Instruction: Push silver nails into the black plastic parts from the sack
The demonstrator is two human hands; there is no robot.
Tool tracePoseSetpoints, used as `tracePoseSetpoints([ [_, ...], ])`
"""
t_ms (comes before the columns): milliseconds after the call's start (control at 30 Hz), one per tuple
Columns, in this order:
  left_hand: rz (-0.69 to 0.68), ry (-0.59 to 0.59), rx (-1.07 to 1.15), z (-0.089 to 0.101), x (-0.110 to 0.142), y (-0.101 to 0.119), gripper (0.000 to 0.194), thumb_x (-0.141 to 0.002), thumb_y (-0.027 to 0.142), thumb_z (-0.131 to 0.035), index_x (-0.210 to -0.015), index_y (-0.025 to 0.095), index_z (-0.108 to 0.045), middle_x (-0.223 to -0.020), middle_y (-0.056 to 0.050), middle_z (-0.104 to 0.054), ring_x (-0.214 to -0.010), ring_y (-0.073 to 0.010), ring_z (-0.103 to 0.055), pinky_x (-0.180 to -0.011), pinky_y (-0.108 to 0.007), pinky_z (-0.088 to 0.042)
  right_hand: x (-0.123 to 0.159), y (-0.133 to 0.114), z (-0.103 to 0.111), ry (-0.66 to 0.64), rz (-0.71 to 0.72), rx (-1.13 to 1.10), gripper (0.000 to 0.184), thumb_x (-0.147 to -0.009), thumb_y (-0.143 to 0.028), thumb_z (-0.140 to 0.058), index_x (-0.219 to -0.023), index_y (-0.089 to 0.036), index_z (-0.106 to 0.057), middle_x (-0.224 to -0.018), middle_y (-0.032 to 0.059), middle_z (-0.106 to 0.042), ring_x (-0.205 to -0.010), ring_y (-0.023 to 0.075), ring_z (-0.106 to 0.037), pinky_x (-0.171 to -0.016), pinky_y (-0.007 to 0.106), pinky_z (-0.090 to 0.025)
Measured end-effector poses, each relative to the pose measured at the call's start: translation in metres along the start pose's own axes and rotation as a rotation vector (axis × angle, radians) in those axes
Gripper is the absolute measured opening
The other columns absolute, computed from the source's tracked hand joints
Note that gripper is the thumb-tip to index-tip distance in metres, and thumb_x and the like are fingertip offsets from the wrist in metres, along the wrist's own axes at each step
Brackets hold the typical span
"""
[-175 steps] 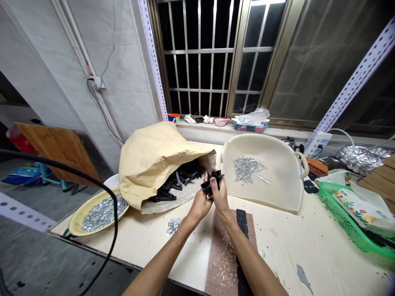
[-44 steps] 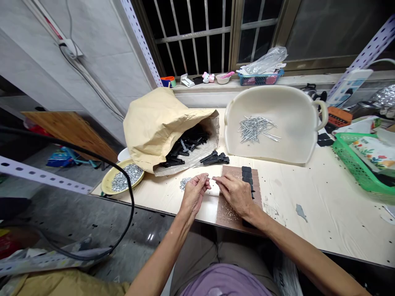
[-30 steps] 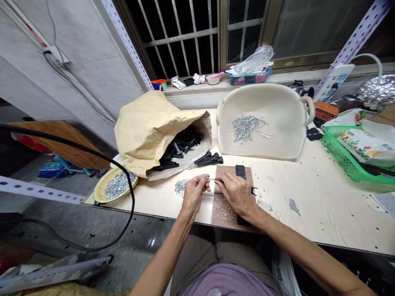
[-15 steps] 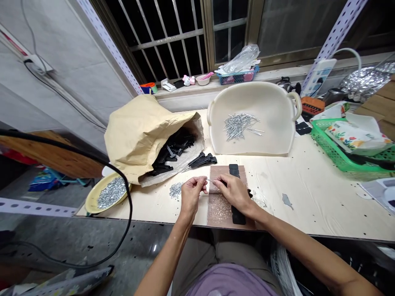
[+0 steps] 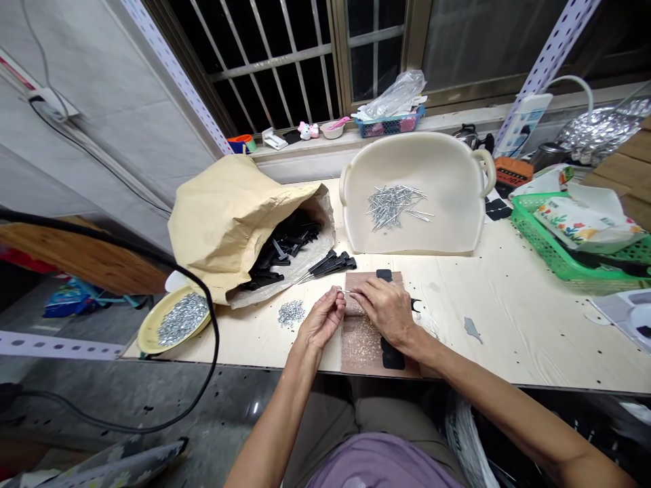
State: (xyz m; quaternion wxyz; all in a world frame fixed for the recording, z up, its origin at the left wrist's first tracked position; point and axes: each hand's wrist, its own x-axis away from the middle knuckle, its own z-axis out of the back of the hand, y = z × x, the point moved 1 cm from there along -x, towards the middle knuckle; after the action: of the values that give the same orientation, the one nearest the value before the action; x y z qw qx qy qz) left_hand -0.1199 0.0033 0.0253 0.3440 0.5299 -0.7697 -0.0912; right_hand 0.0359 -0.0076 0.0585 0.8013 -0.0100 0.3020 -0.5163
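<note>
Over the brown board (image 5: 360, 342), my left hand (image 5: 321, 317) and my right hand (image 5: 387, 310) face each other with a thin metal pin (image 5: 346, 291) between their fingertips. My left thumb and forefinger pinch together at its left end; whether a small part sits there too is hard to make out. The right fingers are closed round the pin's other end, and a black forked plastic end (image 5: 416, 305) sticks out beyond that hand. Black pads (image 5: 392, 354) lie under my right hand on the board. Left of my left hand is a small pile of metal bits (image 5: 291, 313).
A paper sack (image 5: 218, 210) holds black plastic parts, with several black-handled pins (image 5: 330, 265) at its mouth. Behind the board stands a white basin (image 5: 442, 203) with loose metal pins (image 5: 394, 207). A yellow bowl (image 5: 146, 337) sits left, a green basket (image 5: 564, 254) right.
My right hand has turned and shifted slightly, so the black forked end shows more. My left palm has rolled more upward. The pin between the fingertips shows more clearly.
</note>
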Motion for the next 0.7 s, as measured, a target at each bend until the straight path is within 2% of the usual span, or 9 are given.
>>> tracePoseSetpoints([
  [133, -0.002, 0.016, 0.013, -0.003, 0.001, 0.0, 0.007, -0.081, 0.005, -0.057, -0.076, 0.006, -0.062, -0.066, -0.004, -0.06, -0.053, -0.0042, -0.056, -0.052, -0.011, -0.052, 0.0, -0.001, -0.001, 0.018, 0.007, 0.033, 0.025, -0.093, -0.033, -0.044, -0.085, -0.02, -0.064, -0.08, 0.0014, -0.063, -0.07, 0.0131, -0.052, -0.065, 0.027, -0.029],
  [267, -0.038, 0.017, -0.02, -0.005, 0.0, -0.001, 0.001, -0.077, 0.006, -0.063, -0.077, 0.007, -0.064, -0.067, -0.003, -0.06, -0.054, -0.0036, -0.056, -0.053, -0.01, -0.051, 0.001, -0.003, -0.002, 0.043, 0.027, 0.083, 0.028, -0.094, -0.032, -0.04, -0.084, -0.02, -0.063, -0.081, 0.002, -0.063, -0.071, 0.013, -0.053, -0.065, 0.027, -0.029],
  [400, -0.14, 0.037, -0.155, -0.006, 0.0, 0.0, 0.014, -0.067, 0.012, -0.074, -0.076, 0.008, -0.065, -0.066, -0.001, -0.062, -0.053, -0.0031, -0.056, -0.053, -0.01, -0.05, 0.002, -0.005, -0.003, 0.03, 0.007, 0.113, 0.032, -0.095, -0.033, -0.037, -0.083, -0.019, -0.063, -0.079, 0.0028, -0.064, -0.069, 0.0128, -0.054, -0.063, 0.027, -0.029],
  [533, -0.226, 0.06, -0.293, -0.008, 0.002, 0.0, 0.026, -0.06, 0.022, -0.08, -0.077, 0.007, -0.067, -0.065, -0.001, -0.063, -0.051, -0.003, -0.055, -0.052, -0.012, -0.048, 0.005, -0.003, -0.004, -0.045, -0.078, 0.005, 0.03, -0.095, -0.036, -0.037, -0.088, -0.021, -0.061, -0.083, 0.0021, -0.064, -0.069, 0.0119, -0.057, -0.058, 0.024, -0.03],
  [700, -0.276, 0.064, -0.352, -0.012, 0.002, -0.003, 0.028, -0.058, 0.025, -0.081, -0.075, 0.008, -0.067, -0.064, -0.001, -0.063, -0.052, -0.0035, -0.054, -0.053, -0.014, -0.047, 0.007, 0.001, -0.005, -0.058, -0.092, -0.102, 0.023, -0.093, -0.035, -0.041, -0.095, -0.021, -0.059, -0.094, 0.0031, -0.063, -0.076, 0.0126, -0.059, -0.059, 0.022, -0.035],
])
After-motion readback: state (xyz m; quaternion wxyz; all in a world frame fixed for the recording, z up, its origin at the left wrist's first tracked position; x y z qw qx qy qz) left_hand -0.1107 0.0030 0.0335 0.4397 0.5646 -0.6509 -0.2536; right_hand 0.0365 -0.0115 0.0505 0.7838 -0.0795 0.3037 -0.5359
